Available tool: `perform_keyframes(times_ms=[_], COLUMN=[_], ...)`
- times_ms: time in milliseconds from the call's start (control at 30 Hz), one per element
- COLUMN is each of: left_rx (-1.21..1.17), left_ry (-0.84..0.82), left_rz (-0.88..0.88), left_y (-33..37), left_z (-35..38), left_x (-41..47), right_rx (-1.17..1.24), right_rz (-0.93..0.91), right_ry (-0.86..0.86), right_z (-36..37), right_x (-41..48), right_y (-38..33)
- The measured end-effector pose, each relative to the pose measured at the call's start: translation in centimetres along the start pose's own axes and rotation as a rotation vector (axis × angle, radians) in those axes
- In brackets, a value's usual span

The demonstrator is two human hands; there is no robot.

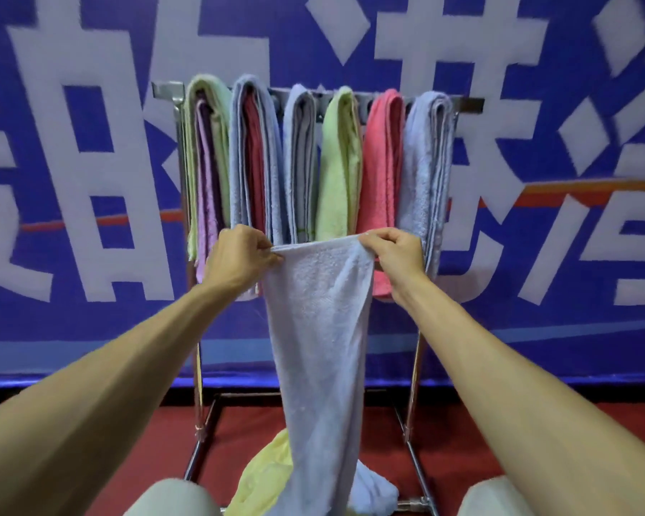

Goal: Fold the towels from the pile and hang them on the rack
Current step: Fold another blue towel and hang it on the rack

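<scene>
Your knees in pale trousers are cut off at the bottom edge. Both arms reach fwd. Left hand & right hand each pinch a top corner of the pale blue terry towel, fingers curled on its edge. It hangs btwn them, its lower end bunched on the red floor beside a crumpled yellow towel, probably the pile, partly hidden. Behind, the steel rack carries six folded towel bundles, w/ a blue banner beyond.

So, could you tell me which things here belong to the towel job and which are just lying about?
Job: pale blue towel, pinched at its top corners by the left hand and right hand; rack; folded towels hung on it; yellow towel at its foot.
Not the job: blue banner; red floor.
</scene>
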State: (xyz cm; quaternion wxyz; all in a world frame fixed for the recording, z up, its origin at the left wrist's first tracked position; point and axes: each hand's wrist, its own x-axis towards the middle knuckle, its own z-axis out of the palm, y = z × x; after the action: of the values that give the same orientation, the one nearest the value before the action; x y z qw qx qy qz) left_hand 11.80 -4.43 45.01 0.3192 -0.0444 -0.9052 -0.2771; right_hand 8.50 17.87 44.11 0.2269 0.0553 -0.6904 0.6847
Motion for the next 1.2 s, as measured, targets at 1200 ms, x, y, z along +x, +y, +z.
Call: perform_keyframes(times_ms=[1200], left_rx=[-0.35], left_ry=[0.135], left_rz=[-0.024], left_y=[-0.4], left_z=[1.7], left_x=[1.9], right_rx=[-0.56], right_rz=[-0.265], right_ry=[-0.064], right_z=[1.2], right_x=[2.8], right_y=[-1.2])
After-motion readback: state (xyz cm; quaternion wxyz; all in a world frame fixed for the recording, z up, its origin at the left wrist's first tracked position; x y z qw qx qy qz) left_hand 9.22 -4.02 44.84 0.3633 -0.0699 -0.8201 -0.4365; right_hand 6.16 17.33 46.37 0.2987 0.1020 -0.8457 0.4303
